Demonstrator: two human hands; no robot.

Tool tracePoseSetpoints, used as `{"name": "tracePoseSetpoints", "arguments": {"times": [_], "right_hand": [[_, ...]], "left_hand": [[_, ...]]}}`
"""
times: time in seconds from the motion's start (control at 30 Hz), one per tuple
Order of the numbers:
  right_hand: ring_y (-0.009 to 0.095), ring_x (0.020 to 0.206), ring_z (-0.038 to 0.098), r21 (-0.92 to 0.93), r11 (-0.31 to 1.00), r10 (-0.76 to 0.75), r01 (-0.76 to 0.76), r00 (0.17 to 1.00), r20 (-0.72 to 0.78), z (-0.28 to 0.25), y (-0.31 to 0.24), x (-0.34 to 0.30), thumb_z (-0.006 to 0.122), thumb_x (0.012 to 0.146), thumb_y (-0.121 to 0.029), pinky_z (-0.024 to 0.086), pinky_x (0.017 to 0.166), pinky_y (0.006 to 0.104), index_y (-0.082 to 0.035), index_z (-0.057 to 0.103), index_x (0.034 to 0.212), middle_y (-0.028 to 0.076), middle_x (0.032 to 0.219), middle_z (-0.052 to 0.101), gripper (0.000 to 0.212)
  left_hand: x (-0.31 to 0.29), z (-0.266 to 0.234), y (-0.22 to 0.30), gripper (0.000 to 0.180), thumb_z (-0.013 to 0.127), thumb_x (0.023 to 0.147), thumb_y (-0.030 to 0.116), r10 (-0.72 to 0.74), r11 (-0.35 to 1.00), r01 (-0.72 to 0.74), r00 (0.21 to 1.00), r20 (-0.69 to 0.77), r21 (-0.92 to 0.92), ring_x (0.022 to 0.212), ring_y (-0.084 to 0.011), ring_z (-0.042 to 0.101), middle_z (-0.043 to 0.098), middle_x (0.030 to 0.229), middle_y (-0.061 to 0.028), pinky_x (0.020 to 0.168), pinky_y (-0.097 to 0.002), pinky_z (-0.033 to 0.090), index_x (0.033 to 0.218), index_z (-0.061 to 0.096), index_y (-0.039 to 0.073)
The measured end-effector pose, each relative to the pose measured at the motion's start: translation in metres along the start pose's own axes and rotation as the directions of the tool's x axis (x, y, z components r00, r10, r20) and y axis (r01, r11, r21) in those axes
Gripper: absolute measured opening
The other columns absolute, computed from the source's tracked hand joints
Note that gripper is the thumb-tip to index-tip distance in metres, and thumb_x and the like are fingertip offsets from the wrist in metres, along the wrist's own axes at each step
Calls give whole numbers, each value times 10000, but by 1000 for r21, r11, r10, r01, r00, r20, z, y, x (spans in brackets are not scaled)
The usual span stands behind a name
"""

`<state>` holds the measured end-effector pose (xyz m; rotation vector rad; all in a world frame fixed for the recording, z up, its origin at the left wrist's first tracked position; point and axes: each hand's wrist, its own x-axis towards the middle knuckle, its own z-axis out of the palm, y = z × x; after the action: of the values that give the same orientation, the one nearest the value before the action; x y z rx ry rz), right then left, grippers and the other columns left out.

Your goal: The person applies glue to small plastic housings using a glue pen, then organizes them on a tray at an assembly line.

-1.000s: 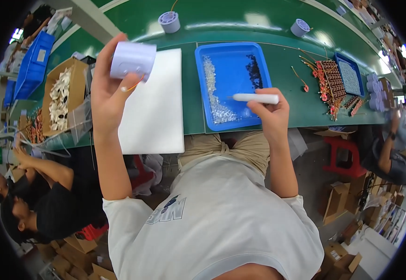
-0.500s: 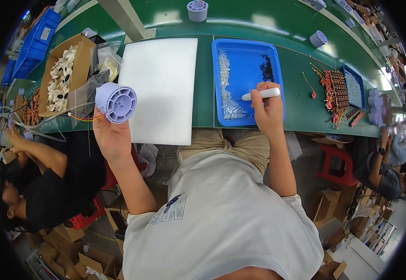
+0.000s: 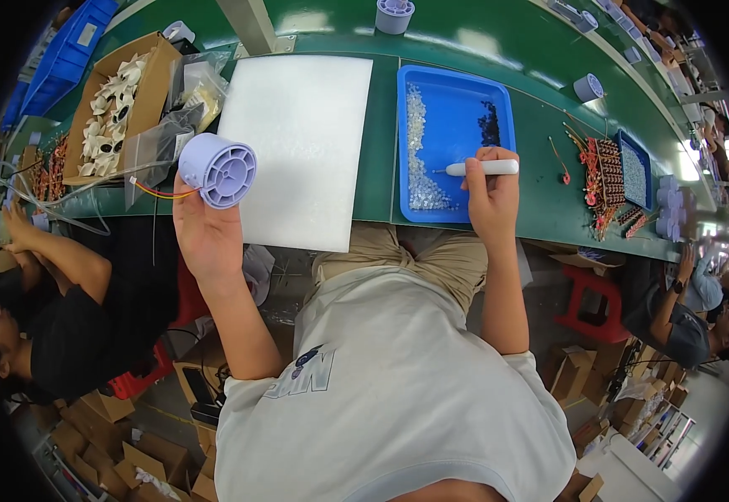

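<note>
Lavender plastic cylinder (image 3: 216, 170), gripped by the left hand (image 3: 210, 238) near the front edge of the green table (image 3: 379, 180), now shows its spoked end, out of sight a second ago; the fingers behind it are mostly hidden. The right hand (image 3: 494, 197) pinches a white pen-shaped tool (image 3: 500, 167) over the blue plastic tray (image 3: 448, 113), its thin tip hard to make out.

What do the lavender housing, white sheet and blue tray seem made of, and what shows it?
Lavender housing: probably moulded plastic with a satin finish, judging by its even colour and thin ribs.
White sheet: likely matt foam, given its faintly mottled face, though not certain.
Blue tray: seemingly smooth plastic, from its uniform colour and rounded corners.
</note>
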<state>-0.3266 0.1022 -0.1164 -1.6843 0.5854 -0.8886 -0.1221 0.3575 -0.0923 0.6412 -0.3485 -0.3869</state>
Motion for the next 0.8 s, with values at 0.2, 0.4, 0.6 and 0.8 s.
{"name": "tracePoseSetpoints", "arguments": {"times": [0.2, 0.4, 0.6, 0.8], "right_hand": [[77, 599, 468, -49, 999, 9, -8, 1000, 27, 0, -1, 0, 560, 856, -49, 370, 494, 207, -13, 410, 931, 48, 776, 483, 172], [88, 593, 453, -337, 940, -73, 49, 996, -60, -12, -12, 5, 564, 855, -59, 371, 495, 223, -10, 415, 913, 56, 771, 481, 167], [104, 630, 446, -312, 937, -248, 160, 931, -268, -41, 6, 7, 557, 861, -77, 388, 543, 241, -16, 416, 886, 69, 786, 480, 156], [84, 630, 439, -396, 894, -299, 210, 937, -178, -44, 13, 5, 534, 874, -63, 390, 542, 213, -31, 395, 900, 59, 833, 464, 145]], "left_hand": [[-6, -1, 0, 422, 470, 913, 169, -34, 998, 35, 999, 11, -59, 1132, -240, 485, 478, 1215, -153, 969, -388, 404, 1254, 354, -50], [-10, 9, 7, 425, 435, 921, 178, -110, 993, 103, 985, -136, -60, 1165, -263, 455, 453, 1244, -167, 985, -406, 381, 1260, 344, -62], [-16, 5, 8, 410, 409, 914, 139, -140, 985, 129, 985, -104, -113, 1183, -287, 436, 424, 1274, -182, 1000, -428, 360, 1256, 341, -76], [-16, 5, 8, 415, 416, 911, 135, -157, 981, 139, 979, -130, -136, 1194, -296, 425, 419, 1280, -188, 1008, -437, 348, 1259, 339, -78]]}}
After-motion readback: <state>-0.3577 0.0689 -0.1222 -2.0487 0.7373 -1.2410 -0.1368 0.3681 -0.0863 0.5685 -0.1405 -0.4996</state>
